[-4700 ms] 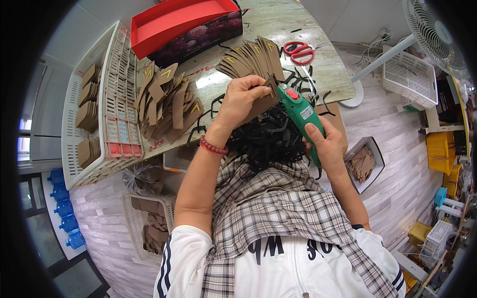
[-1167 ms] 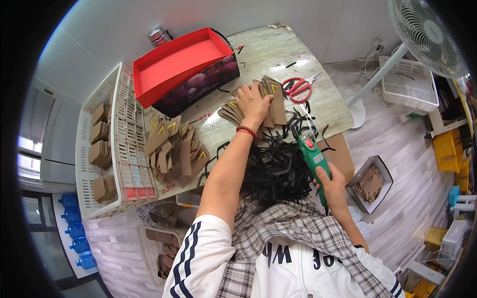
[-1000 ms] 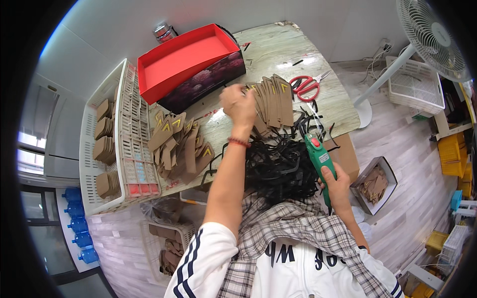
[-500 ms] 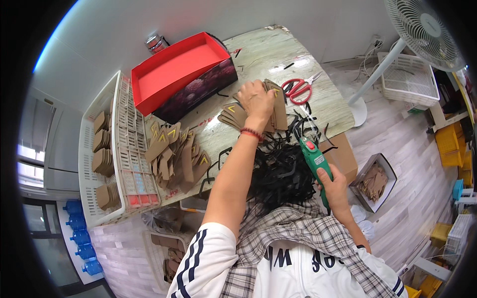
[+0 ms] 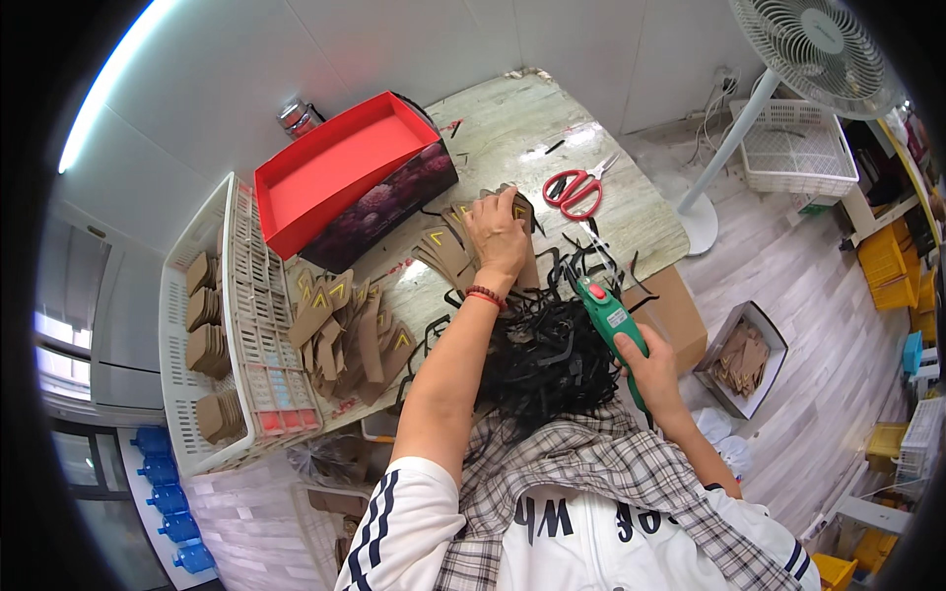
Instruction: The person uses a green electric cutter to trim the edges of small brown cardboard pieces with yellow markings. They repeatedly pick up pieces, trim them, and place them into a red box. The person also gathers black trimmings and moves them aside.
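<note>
My left hand (image 5: pixel 496 239) is curled over a fanned stack of flat brown card-like pieces (image 5: pixel 441 251) with yellow angled marks, fingertips at their far edge. Part of the stack is hidden under it. In my right hand (image 5: pixel 652 369) is a green handheld power tool (image 5: pixel 613 320) with a red button, its thin metal tip pointing toward the far side of the table. A tangled heap of black strips (image 5: pixel 552 355) lies between my forearms at the near table edge. Red-handled scissors (image 5: pixel 576 192) lie right of the stack.
More brown pieces (image 5: pixel 350 330) are heaped left on the table (image 5: pixel 512 113). Beside them stand a white basket (image 5: pixel 236 433) holding stacked pieces and a red-lined box (image 5: pixel 345 167). A fan (image 5: pixel 759 123) and a box of pieces (image 5: pixel 778 340) stand on the floor at right.
The view has shifted slightly. My left hand has closed further over the brown pieces and covers more of the right-hand group. My right hand keeps its hold on the green tool.
</note>
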`<state>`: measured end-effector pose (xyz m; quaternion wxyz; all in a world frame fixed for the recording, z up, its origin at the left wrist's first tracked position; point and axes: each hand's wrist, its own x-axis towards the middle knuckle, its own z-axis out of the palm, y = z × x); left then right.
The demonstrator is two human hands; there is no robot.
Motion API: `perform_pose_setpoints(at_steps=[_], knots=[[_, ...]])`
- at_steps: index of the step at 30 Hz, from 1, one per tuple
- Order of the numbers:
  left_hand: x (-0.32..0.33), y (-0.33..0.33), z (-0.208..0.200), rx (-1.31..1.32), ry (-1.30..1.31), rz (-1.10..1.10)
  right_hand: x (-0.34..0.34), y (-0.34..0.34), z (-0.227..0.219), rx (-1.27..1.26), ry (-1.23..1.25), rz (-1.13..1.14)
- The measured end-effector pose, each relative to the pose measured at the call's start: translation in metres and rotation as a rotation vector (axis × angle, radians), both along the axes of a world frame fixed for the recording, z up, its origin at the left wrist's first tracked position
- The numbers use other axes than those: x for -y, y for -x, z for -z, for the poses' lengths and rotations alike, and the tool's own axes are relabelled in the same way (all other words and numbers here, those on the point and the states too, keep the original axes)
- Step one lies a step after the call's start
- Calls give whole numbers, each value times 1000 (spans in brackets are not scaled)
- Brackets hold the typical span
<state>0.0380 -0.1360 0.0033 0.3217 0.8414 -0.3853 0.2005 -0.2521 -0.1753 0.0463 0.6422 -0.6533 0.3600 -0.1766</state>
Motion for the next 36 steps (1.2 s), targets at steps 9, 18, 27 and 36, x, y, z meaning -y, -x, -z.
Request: perform_pose_setpoints(at_steps=[9,18,27,36], knots=[[-8,12,-3,-230,194,21,6,-13,-3,51,39,-4],[-46,35,-63,-1356,1010,306,-3,-17,-16,126,60,14],[-84,79,-69,-1325,1158,238,-29,-12,-24,133,54,-113],[-86,99,-59,-1332,1187,184,-34,-7,-22,138,32,-140]])
